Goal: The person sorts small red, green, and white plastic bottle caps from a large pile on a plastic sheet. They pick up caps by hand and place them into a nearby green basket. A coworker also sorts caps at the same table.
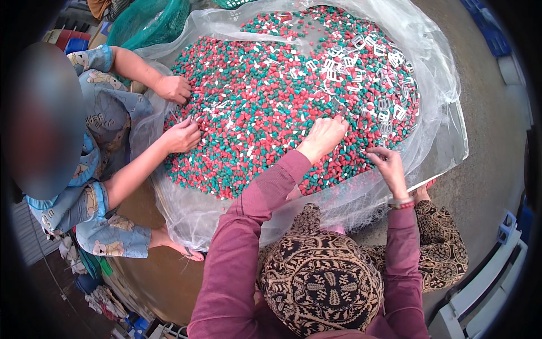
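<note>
My left hand [324, 135] reaches over a wide heap of small red and green pellets [248, 113]. Its fingertips are pinched low over the pellets, and what they hold, if anything, is too small to tell. Closer to the heap's right front edge, my right hand [388, 166] has thumb and fingers brought together at the pellets. A tiny pale bit shows by its fingertips, but I cannot make out what it is. White plastic buckle-like frames [333, 73] lie scattered over the far right of the heap, with white slivers mixed among the pellets.
A sheer white net sheet [435, 73] lies under and around the heap. At left, a person in blue patterned clothes has one hand [174, 89] and another hand [183, 137] at the heap's edge. A green basket [149, 25] stands far left; my patterned trousers [322, 277] fill the near side.
</note>
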Tool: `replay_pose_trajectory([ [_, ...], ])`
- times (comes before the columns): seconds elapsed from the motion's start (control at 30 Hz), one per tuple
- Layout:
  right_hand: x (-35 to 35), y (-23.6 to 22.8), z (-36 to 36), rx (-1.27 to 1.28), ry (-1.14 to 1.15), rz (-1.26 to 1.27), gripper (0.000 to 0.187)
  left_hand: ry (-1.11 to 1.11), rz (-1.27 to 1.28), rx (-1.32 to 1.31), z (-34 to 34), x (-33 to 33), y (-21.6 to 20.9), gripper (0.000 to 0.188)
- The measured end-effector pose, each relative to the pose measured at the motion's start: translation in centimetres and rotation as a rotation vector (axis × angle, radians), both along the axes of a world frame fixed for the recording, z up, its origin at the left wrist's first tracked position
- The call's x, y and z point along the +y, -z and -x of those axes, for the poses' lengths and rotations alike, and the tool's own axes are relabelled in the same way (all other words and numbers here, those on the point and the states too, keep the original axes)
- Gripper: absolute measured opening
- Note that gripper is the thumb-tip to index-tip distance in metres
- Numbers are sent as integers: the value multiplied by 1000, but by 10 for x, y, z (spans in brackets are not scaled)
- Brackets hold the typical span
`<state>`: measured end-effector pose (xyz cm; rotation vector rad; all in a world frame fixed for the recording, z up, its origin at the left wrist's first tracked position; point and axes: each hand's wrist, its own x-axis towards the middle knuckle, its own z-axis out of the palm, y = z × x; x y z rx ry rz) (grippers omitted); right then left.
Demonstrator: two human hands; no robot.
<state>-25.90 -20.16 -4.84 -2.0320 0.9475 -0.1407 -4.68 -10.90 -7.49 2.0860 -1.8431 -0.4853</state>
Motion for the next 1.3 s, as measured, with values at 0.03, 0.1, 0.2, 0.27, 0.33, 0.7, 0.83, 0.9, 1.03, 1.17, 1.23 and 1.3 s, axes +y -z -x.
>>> replay_pose_trajectory([
  [0.03, 5, 6, -5, 215, 19, 125, 23, -21, -11, 5, 1, 4, 1, 9],
  [0.1, 17, 16, -17, 318, -92, 330, 21, -90, -61, 60, -5, 20, 6, 11],
  [0.2, 28, 23, -28, 414, -187, 434, 20, -241, 67, 563, -25, 57, -2, 14],
  [0.27, 33, 29, -24, 396, -190, 444, 20, -522, -134, 1410, -36, 81, -19, 11],
  [0.33, 34, 29, -25, 403, -176, 417, 22, -522, 57, 1920, -34, 97, -32, 6],
  [0.7, 26, 36, -32, 360, -50, 275, 24, -272, -721, 1629, 56, 35, 26, 20],
  [0.83, 22, 34, -25, 393, -77, 279, 20, -522, -481, 1813, -2, 30, 17, 21],
  [0.9, 20, 35, -27, 401, -130, 311, 20, -668, -305, 1833, -41, 42, 19, 21],
  [1.03, 25, 39, -25, 392, -86, 267, 22, -770, -128, 1552, -75, 57, 0, 23],
  [1.17, 37, 28, -11, 124, 237, 98, 27, -453, -123, 811, -38, 56, -15, 26],
  [1.23, 34, 38, 14, -42, 495, -81, 30, -249, -26, 430, -8, 52, -5, 21],
  [1.3, 32, 62, 60, 44, 536, 31, 32, -207, -42, 172, 14, 46, 6, 14],
])
